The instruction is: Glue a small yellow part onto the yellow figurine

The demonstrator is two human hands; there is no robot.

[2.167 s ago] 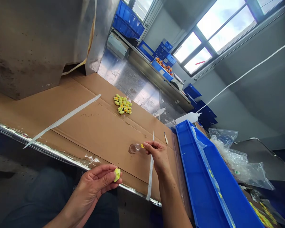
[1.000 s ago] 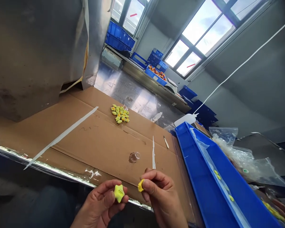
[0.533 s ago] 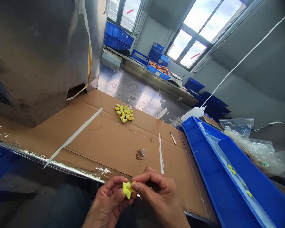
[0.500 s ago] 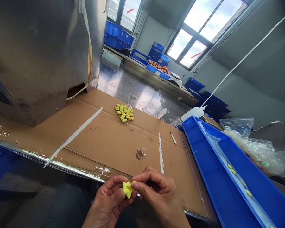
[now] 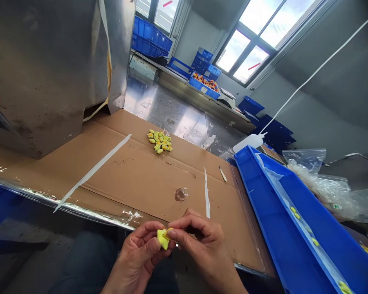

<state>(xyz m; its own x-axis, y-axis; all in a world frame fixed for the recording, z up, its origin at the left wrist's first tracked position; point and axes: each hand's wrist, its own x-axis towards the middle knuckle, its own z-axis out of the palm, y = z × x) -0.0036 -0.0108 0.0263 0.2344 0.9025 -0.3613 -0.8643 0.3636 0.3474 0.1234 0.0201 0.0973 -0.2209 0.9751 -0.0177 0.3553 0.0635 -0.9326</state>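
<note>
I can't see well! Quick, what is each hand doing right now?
Left hand: closed, pinching a yellow-green star-shaped piece.
Right hand: fingertips closed on a small yellow piece, pressed against the star.

No legible text, label or number anywhere.

Place: a small factory assembly room.
Bench: cardboard sheet point(image 5: 135, 179) taped over a steel worktable, lower centre.
Stock: stacked blue crates point(image 5: 151, 34) under the windows, top centre.
Parts: pile of small yellow pieces point(image 5: 160, 141) mid-frame; long blue bin point(image 5: 294, 228) at right.
</note>
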